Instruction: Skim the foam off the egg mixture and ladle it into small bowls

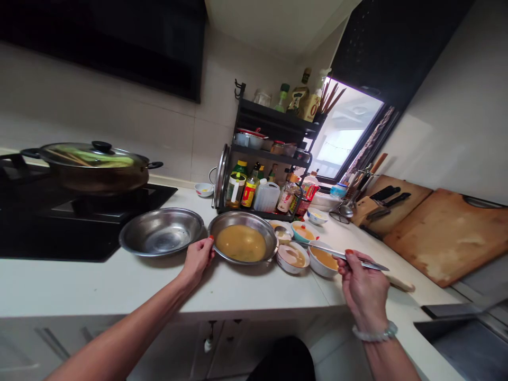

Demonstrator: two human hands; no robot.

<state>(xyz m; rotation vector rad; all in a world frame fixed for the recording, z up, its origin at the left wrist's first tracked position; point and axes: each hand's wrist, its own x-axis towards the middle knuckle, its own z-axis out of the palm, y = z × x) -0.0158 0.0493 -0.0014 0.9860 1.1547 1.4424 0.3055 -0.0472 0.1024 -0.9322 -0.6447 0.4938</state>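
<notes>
My left hand [199,257] pinches the left rim of a metal bowl [271,244] that holds yellowish-brown liquid. In my right hand [362,283] is the long handle of a metal ladle [282,233]; its head is over the small bowls to the right of the metal one. A patterned bowl [292,269] with liquid stands just below the ladle head. Beside it is another bowl [323,269] of orange-brown liquid, partly behind my right hand. Farther back, a turquoise-edged bowl [305,233] also has liquid in it.
An empty metal basin [161,233] sits left of my left hand. A lidded pot [95,169] stands on the black stove [24,238]. Behind the bowls rises a black rack [273,153] of bottles. Cutting boards [448,233] and a knife block [363,209] are at right, near the sink [468,344].
</notes>
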